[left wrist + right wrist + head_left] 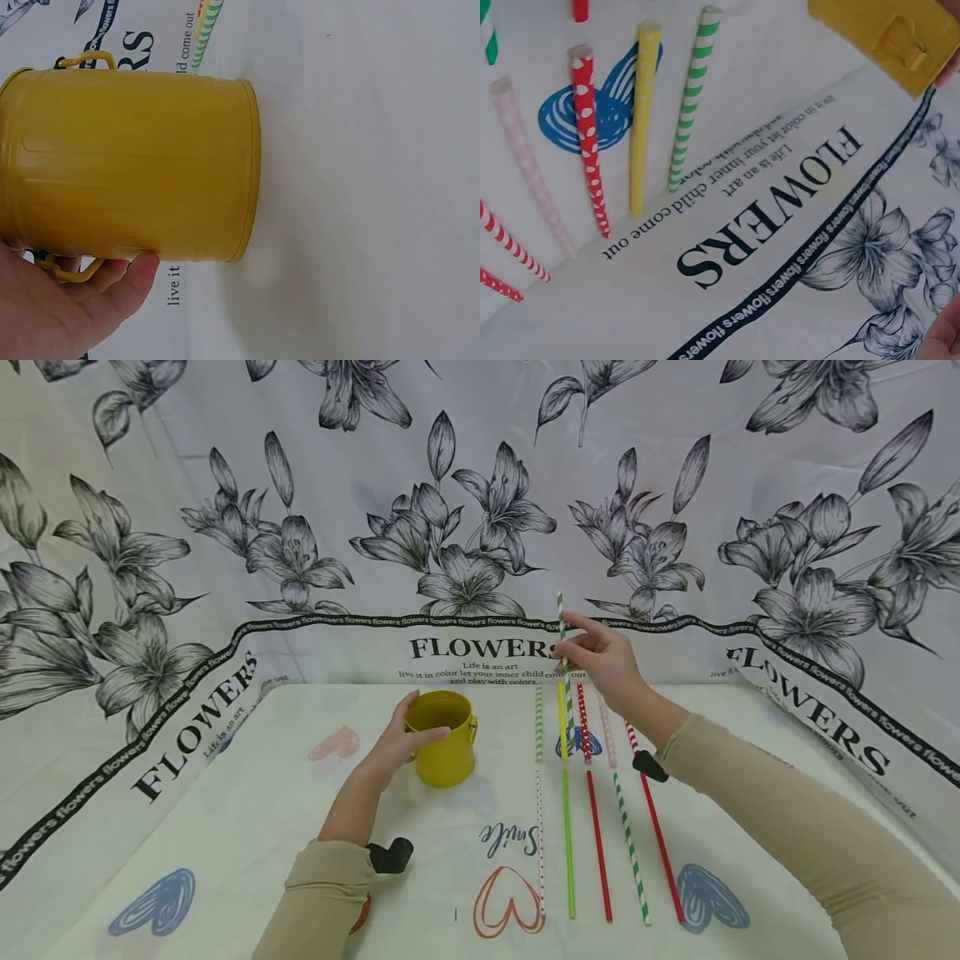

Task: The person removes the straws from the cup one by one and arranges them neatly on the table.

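Note:
A small yellow bucket (pixel 444 760) stands upright left of the middle in the head view, with a handle loop on its side. My left hand (pixel 395 739) grips it from the left, thumb towards the near rim; the left wrist view shows the bucket's side (pixel 135 165) and the fingers (pixel 124 296) against it. Higher up on the right, my right hand (pixel 603 664) pinches a green-and-white striped paper straw (pixel 569 702) between thumb and fingers, held upright above the other straws. Only an edge of that hand (pixel 943 334) shows in the right wrist view, where the held straw is out of sight.
Several straws lie in two rows on the right: a yellow dotted one (pixel 644 112), a red dotted one (pixel 589 142), a pale pink one (pixel 532 165), and nearer a plain green one (pixel 568 843) and a red one (pixel 598 847). A flower-printed cloth (pixel 480 652) hangs behind.

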{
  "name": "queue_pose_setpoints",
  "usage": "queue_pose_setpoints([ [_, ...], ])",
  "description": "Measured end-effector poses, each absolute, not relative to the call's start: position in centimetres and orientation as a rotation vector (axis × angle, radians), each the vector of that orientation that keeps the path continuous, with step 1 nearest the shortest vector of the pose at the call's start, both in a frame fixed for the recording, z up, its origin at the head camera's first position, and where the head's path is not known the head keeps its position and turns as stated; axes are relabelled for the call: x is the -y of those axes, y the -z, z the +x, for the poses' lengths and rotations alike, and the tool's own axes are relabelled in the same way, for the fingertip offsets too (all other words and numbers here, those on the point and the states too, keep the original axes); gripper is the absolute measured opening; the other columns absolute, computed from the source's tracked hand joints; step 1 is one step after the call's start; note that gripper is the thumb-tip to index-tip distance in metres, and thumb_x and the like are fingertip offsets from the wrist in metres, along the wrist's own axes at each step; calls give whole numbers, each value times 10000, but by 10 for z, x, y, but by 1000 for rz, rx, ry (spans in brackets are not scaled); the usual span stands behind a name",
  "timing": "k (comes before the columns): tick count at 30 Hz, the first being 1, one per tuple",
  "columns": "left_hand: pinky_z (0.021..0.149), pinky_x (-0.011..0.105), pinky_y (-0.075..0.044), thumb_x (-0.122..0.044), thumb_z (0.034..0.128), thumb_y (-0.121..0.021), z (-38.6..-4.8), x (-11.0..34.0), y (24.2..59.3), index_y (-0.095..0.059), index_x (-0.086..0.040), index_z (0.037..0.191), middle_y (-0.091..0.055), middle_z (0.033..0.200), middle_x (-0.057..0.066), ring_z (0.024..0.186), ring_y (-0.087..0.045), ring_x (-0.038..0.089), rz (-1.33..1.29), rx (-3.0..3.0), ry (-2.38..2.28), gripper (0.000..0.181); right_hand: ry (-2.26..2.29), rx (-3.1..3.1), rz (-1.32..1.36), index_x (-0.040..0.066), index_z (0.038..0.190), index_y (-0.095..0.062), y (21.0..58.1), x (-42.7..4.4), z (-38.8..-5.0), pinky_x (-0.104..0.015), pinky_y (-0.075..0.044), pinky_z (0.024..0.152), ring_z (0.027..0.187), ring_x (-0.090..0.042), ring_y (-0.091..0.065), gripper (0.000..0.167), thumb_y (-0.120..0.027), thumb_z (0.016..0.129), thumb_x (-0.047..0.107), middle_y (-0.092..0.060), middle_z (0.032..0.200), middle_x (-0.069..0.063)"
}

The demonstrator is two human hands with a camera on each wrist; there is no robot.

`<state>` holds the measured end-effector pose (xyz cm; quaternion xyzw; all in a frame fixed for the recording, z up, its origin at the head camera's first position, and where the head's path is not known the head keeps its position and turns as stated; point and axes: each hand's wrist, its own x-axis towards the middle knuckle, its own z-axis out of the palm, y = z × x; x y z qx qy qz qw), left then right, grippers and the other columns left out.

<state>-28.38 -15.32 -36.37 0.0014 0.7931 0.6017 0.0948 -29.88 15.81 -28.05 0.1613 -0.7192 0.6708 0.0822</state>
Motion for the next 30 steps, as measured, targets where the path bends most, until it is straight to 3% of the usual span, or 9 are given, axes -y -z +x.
queue_pose_setpoints([
  [5, 1088, 626, -261, -305, 884, -698, -282, 154, 363, -46, -237, 1568, -145, 1597, 116, 1411, -224, 375, 2, -2354, -1786, 947, -1980, 2176, 491, 29, 1399, -506, 282, -175, -291, -246, -555, 738, 694, -116, -675, 467, -626, 951, 85, -692, 865, 47],
  [13, 1091, 622, -260, -315, 878, -702, -281, 153, 363, -54, -238, 1567, -156, 1593, 126, 1409, -224, 379, -8, -2349, -1784, 948, -1825, 2259, 440, 35, 1356, -540, 288, -199, -283, -204, -534, 742, 828, -108, -647, 464, -676, 922, 127, -687, 865, 65],
  [20, 1086, 621, -272, -303, 890, -690, -281, 153, 363, -52, -232, 1567, -156, 1591, 129, 1406, -233, 381, -5, -2354, -1776, 933, -1788, 2316, 508, 5, 1389, -483, 295, -218, -272, -204, -533, 730, 795, -114, -645, 558, -710, 894, 128, -680, 864, 0],
  [30, 1081, 624, -277, -291, 897, -685, -284, 153, 362, -48, -235, 1567, -133, 1599, 124, 1409, -225, 379, 6, -2363, -1773, 926, -1692, 2408, 513, -33, 1355, -477, 308, -243, -256, -189, -526, 734, 791, -110, -627, 530, -705, 896, 101, -665, 834, 68],
])
